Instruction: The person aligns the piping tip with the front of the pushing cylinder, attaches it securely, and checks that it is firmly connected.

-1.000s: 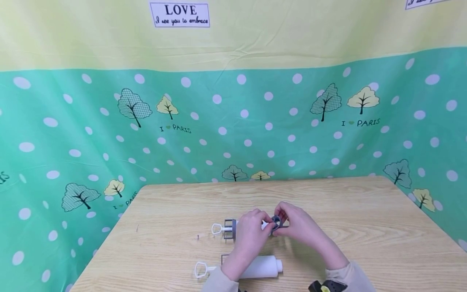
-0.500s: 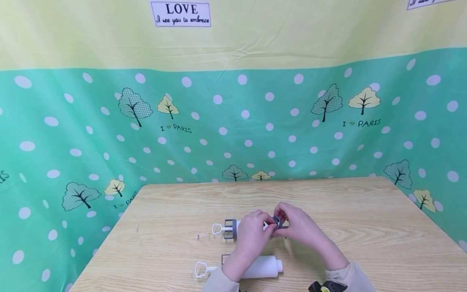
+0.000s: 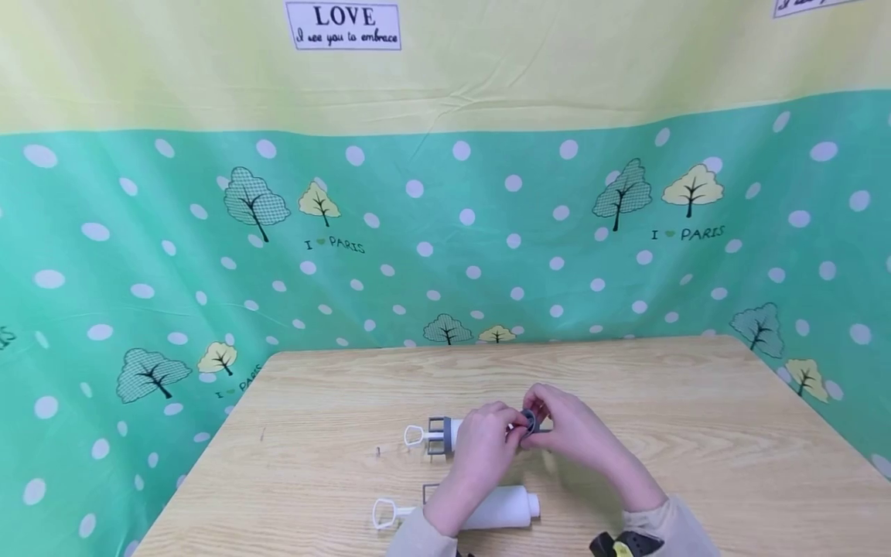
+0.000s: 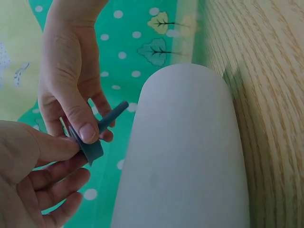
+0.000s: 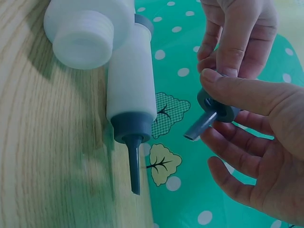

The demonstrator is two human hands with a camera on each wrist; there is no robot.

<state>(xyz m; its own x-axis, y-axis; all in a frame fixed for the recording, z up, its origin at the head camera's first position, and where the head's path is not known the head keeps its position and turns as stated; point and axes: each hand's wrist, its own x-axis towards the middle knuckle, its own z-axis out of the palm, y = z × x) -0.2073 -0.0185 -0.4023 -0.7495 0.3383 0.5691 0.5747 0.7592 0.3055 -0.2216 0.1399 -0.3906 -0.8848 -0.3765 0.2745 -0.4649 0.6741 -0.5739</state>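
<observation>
My right hand (image 3: 574, 433) grips a dark grey nozzle cap (image 3: 532, 420) with a short spout, above the far bottle. In the right wrist view the thumb lies over the collar of the cap (image 5: 223, 108), spout slanting down. Facing it, my left hand (image 3: 480, 445) pinches the cap's open rim between thumb and index finger, its fingertips partly hidden at the opening. Under the hands lies a white plunger bottle (image 5: 130, 76) with a grey collar and long grey nozzle (image 5: 135, 166). Nearer me rests a second white plunger bottle (image 3: 501, 507), its threaded mouth (image 5: 83, 45) bare.
White loop handles, one far (image 3: 414, 436) and one near (image 3: 384, 514), point left from the two bottles. A tiny dark piece (image 3: 378, 452) lies left of them on the wooden table (image 3: 334, 402). A green and yellow printed curtain (image 3: 445, 193) hangs behind.
The nozzle cap has turned slightly between the fingers, and the left fingertips have shifted at its rim. Both arms and the bottles stay almost where they were.
</observation>
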